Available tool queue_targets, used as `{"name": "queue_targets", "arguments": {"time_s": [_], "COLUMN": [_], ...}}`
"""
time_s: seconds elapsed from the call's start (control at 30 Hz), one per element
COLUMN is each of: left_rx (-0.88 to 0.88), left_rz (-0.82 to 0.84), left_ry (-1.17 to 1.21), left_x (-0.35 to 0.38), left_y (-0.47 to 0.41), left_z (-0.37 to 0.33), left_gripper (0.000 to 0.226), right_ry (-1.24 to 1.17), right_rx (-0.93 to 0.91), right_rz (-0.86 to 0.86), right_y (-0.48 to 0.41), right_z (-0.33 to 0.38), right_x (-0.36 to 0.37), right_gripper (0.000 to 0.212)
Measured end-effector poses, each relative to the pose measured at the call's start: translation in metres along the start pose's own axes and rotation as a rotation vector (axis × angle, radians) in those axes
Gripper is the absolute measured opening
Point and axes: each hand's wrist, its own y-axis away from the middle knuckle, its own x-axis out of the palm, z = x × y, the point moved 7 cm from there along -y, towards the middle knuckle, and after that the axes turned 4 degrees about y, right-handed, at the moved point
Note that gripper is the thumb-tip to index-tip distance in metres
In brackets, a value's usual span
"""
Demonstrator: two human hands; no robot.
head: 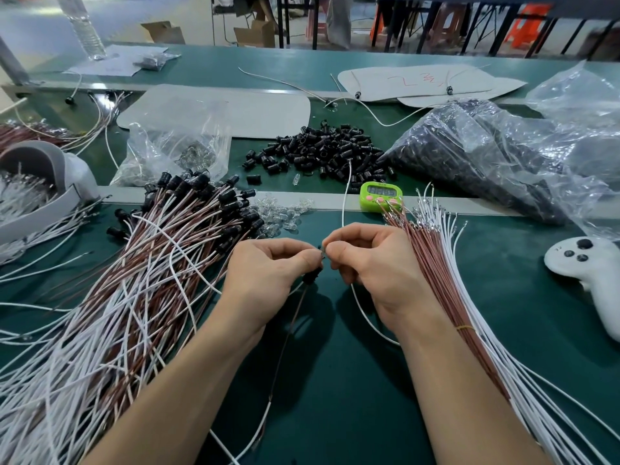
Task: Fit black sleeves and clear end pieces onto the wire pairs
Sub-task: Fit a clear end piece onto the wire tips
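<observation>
Left hand [268,266] pinches black sleeve [312,276] on brown wire [290,330]; right hand [369,260] pinches white wire [344,199] just beside it, above green counter [335,364]. Loose sleeve pile [322,149] lies well behind.

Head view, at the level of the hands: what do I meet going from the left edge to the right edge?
Heap of finished wire pairs → left hand, pinching a wire pair that carries a black sleeve → right hand, pinching that pair's end → bundle of bare wire pairs → white controller.
</observation>
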Motion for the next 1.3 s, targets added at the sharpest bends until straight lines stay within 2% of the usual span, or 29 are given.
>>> {"name": "queue_targets", "arguments": {"time_s": [0.1, 0.3, 0.47, 0.6, 0.73, 0.87, 0.97, 1.1, 1.3], "left_rx": [-0.012, -0.033, -0.059, -0.061, -0.054, -0.029, -0.018, -0.015, -0.001], "left_rz": [-0.035, -0.046, -0.053, -0.018, -0.006, -0.009, -0.004, 0.008, 0.033], "left_ry": [0.011, 0.021, 0.058, 0.077, 0.102, 0.079, 0.063, 0.028, 0.014], "left_x": [-0.002, -0.004, -0.004, -0.002, -0.003, -0.002, -0.001, -0.001, 0.000], "left_y": [-0.001, -0.001, -0.003, -0.004, -0.005, -0.005, -0.005, -0.004, -0.001], "left_z": [0.002, 0.006, 0.009, 0.007, 0.007, 0.005, 0.004, 0.003, -0.001], "left_gripper": [0.012, 0.017, 0.015, 0.013, 0.014, 0.013, 0.011, 0.014, 0.015], "right_ry": [0.018, 0.141, 0.225, 0.279, 0.130, -0.005, -0.088, -0.072, 0.081], "right_rx": [0.006, 0.007, 0.013, 0.049, 0.004, -0.070, -0.096, -0.129, -0.146], "right_rz": [-0.010, -0.015, -0.117, -0.088, -0.023, -0.091, -0.094, -0.013, 0.000], "right_y": [-0.001, -0.003, -0.005, -0.005, -0.002, -0.001, -0.002, -0.002, -0.005], "right_z": [-0.001, -0.005, -0.010, -0.010, -0.004, 0.005, 0.007, 0.008, 0.003], "right_x": [-0.002, -0.005, -0.013, -0.013, -0.006, -0.008, -0.009, -0.003, -0.001], "right_gripper": [0.025, 0.021, 0.017, 0.029, 0.033, 0.012, 0.020, 0.023, 0.018]}}
